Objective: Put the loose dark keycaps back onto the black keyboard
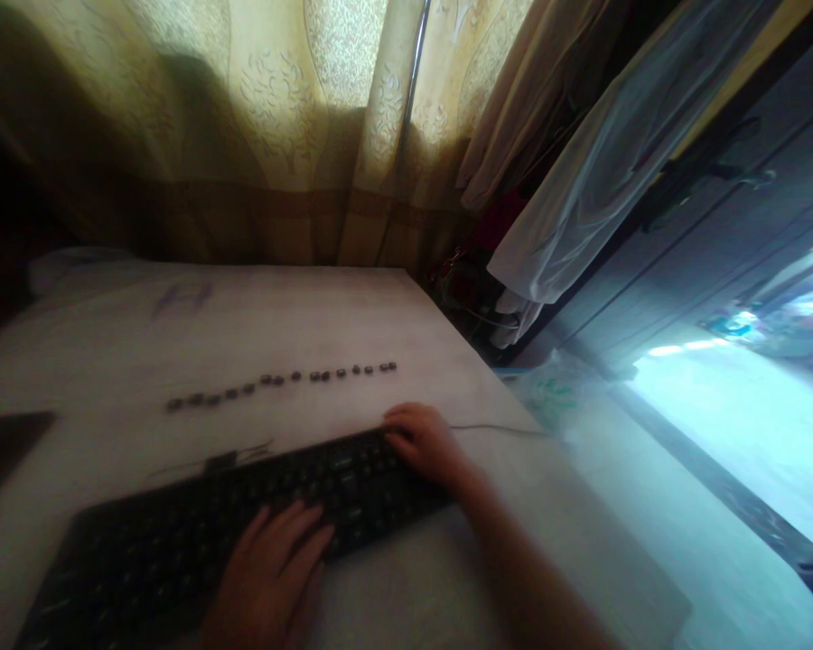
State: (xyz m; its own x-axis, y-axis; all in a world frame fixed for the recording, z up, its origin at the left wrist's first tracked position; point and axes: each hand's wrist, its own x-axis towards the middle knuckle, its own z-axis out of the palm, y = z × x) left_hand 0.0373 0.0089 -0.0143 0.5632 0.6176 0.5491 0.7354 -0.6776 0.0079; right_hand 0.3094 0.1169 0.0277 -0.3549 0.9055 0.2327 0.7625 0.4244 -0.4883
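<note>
A black computer keyboard (176,524) lies aslant on the light table, its right end farther from me. My left hand (271,569) rests on its near edge and lower keys, with the fingers stretched out and slightly blurred. At the keyboard's far right corner, my right hand (424,442) has its fingers curled over the edge, thumb on the near side. Whether a small part is under those fingertips is hidden. Beyond the keyboard, several small dark pieces (230,394), like key caps, form an uneven row. A small flat black piece (220,462) sits against the far edge.
The pale table (298,316) ends on the right at a slanting edge. A thin cable (494,428) runs right from near my right hand. A dark flat object (6,442) is at the left. Yellow curtains (277,117) hang behind, white cloth (583,190) and a plastic bag (548,393) to the right.
</note>
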